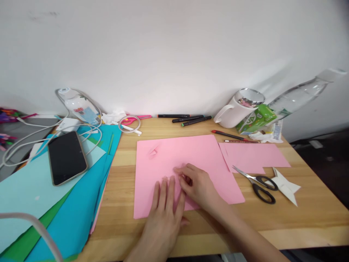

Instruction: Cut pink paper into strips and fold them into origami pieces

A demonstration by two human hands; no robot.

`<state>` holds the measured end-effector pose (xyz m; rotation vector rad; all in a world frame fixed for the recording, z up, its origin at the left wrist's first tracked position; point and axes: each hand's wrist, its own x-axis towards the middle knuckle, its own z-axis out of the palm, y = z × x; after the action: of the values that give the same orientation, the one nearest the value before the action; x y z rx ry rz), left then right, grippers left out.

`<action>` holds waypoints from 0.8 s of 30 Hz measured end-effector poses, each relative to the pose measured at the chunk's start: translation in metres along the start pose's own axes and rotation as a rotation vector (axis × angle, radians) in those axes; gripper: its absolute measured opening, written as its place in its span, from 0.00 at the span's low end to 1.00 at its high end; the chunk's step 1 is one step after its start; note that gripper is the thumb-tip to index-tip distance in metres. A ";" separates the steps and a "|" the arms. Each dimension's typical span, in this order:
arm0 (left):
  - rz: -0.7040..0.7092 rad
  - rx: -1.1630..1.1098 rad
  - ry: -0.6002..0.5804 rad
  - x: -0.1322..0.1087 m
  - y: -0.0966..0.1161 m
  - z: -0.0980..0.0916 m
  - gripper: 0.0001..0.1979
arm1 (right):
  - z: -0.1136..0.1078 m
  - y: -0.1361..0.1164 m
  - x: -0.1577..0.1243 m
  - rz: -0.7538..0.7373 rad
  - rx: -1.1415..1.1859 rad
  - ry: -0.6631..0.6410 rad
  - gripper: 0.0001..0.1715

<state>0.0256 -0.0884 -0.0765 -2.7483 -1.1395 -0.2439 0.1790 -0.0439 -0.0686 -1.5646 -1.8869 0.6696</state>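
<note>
A large pink sheet of paper (pixel 152 165) lies on the wooden table in front of me. My left hand (pixel 165 211) rests flat on its near part, fingers stretched out. Beside it, my right hand (pixel 197 183) is closed, thumb and fingertips pinched together just past the left fingertips, low over the sheet. What it pinches is hidden by the fingers. Near the sheet's far left corner sits a small folded pink paper piece (pixel 153 152). To the right are black-handled scissors (pixel 256 180), partly open, and a white paper star (pixel 286 185).
Pink offcuts (pixel 253 156) adjoin the sheet's right side. Behind are several black markers (pixel 196 121), a white mug (pixel 231 111), a green carton (pixel 256 118) and a tilted clear bottle (pixel 300 96). At left, a phone (pixel 67 158) and cables lie on coloured paper (pixel 71 218).
</note>
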 end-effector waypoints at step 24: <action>-0.022 0.035 -0.007 0.003 -0.013 0.012 0.35 | 0.001 -0.001 0.001 -0.025 -0.036 0.021 0.16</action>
<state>0.0197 -0.0751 -0.0862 -2.7103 -1.1651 -0.2153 0.1776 -0.0433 -0.0679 -1.5618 -1.9098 0.6082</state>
